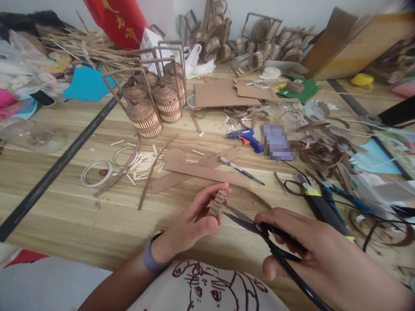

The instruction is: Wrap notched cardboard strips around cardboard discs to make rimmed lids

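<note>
Close above the near side of the wooden table (116, 224), the left hand (196, 220) pinches a small ridged cardboard piece (218, 203) between thumb and fingers, in front of the shirt (210, 289). The right hand (314, 246) is wrapped round the black handles of the scissors (264, 231), whose 2 blades stand apart, tips aimed at the piece; whether they touch it cannot be told.

For a neat cut — if trimming is the step in hand, as it seems — the left hand would do best to turn the piece until the cutting line lies between the blades. The left fingertips sit just beside the blade tips, so setting them farther back would be wise. Corrugated card probably crushes if nipped with the points; placing it deeper towards the pivot and closing in 1 slow, even stroke should leave the ridges crisper. A light pinch would also spare them.

Just beyond the hands, a curved cardboard strip (256, 194) arches along the table; the blades should pass clear of it. Farther off lie the pen (241, 170) and 2 flat cardboard strips (207, 170).
</note>
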A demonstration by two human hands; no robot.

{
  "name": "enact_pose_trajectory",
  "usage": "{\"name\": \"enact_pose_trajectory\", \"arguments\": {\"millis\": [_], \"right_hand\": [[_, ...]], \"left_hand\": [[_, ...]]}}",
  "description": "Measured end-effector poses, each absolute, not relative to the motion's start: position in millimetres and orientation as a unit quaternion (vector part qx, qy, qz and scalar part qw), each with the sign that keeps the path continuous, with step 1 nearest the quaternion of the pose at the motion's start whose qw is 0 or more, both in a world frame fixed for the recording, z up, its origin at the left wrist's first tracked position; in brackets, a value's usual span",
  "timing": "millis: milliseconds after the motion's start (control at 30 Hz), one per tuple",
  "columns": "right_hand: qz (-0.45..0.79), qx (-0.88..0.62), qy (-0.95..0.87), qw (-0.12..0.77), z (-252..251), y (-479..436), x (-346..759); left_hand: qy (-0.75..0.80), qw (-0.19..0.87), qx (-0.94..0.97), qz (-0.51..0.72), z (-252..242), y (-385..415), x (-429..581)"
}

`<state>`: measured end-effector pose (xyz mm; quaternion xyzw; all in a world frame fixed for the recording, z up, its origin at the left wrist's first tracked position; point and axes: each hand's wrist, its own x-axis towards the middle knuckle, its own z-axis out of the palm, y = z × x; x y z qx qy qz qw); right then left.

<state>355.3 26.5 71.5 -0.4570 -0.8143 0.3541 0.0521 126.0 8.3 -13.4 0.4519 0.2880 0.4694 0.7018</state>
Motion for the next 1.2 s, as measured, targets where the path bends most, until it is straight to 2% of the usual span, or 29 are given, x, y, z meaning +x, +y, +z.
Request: {"name": "enact_pose_trajectory", "arguments": {"millis": [267, 767, 900, 1200], "right_hand": [[0.325, -0.453, -0.829, 0.042, 71.4, 26.0, 360.4], [0.271, -0.433, -0.849, 0.134, 53.9, 26.5, 371.2], [0.272, -0.432, -0.850, 0.130, 54.3, 27.2, 373.4], [0.257, -0.424, -0.862, 0.104, 51.6, 24.1, 373.7]], "left_hand": [[0.332, 0.631, 0.549, 0.436, -18.1, 8.9, 119.3], [0.281, 0.711, 0.474, 0.437, -14.1, 9.5, 123.4], [0.262, 0.660, 0.518, 0.478, -15.8, 10.2, 123.8], [0.291, 0.675, 0.523, 0.431, -18.1, 8.3, 123.2]]}}
